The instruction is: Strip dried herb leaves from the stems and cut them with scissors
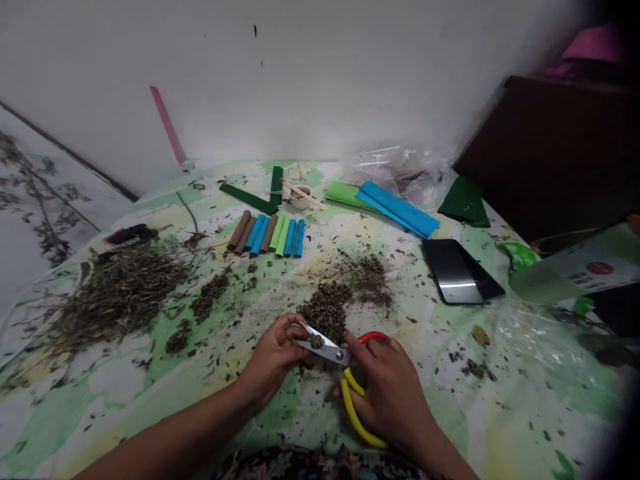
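Note:
My right hand (387,387) is closed around a pair of scissors (327,351) with one red and one yellow handle. The blades point left and stand apart, with a small clump of dried leaves (317,341) between them. At the blade tips, my left hand (275,357) has its fingers curled together and pinches the dried leaves. Just beyond the blades lies a heap of finely cut dried leaves (327,303), with a thinner scatter of crumbs (370,277) behind it.
A large pile of uncut dried leaves (125,287) lies at left. Behind the heap are several small brown, blue and green rolls (267,235), a small cup (300,198) with sticks, and folded blue cloth or paper (400,208). A black phone (460,270) and plastic bags (540,340) sit at right.

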The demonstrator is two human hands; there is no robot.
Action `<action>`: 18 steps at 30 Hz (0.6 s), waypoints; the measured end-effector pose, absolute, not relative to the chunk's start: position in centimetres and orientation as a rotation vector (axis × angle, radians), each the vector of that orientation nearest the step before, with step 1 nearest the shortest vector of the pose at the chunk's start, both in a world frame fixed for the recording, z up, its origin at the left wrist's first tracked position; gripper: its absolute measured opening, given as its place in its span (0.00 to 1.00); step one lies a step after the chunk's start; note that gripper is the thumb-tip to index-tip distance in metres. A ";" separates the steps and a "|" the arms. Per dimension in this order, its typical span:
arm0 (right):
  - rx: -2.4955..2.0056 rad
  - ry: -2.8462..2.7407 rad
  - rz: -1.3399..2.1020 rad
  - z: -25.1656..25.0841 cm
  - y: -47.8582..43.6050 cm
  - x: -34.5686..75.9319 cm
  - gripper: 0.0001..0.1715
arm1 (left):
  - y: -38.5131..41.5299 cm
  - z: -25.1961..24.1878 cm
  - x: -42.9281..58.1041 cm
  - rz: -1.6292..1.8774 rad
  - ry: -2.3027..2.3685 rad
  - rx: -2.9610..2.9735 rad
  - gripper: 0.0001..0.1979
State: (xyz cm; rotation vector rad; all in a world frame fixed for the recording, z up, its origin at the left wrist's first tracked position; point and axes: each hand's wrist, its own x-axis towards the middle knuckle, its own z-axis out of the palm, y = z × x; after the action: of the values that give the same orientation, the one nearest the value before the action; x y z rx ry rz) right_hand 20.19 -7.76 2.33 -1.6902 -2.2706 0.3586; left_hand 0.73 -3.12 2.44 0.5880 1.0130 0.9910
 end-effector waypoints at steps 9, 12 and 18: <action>-1.759 -2.250 0.389 1.9 -7.9 20.2 0.33 | -2.9 2.0 0.6 1.010 0.990 0.590 0.21; -1.747 -2.251 0.374 1.9 -7.9 20.2 0.33 | -2.9 2.0 0.6 1.007 0.976 0.580 0.21; -1.778 -2.237 0.391 2.0 -8.0 20.1 0.32 | -3.0 1.9 0.5 0.999 0.955 0.582 0.20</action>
State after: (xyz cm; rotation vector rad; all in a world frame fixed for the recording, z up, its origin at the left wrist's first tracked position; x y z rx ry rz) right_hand 20.13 -7.96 2.04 -1.7783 -2.2367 0.3913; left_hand 0.53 -3.00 1.94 0.5819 0.9549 0.9991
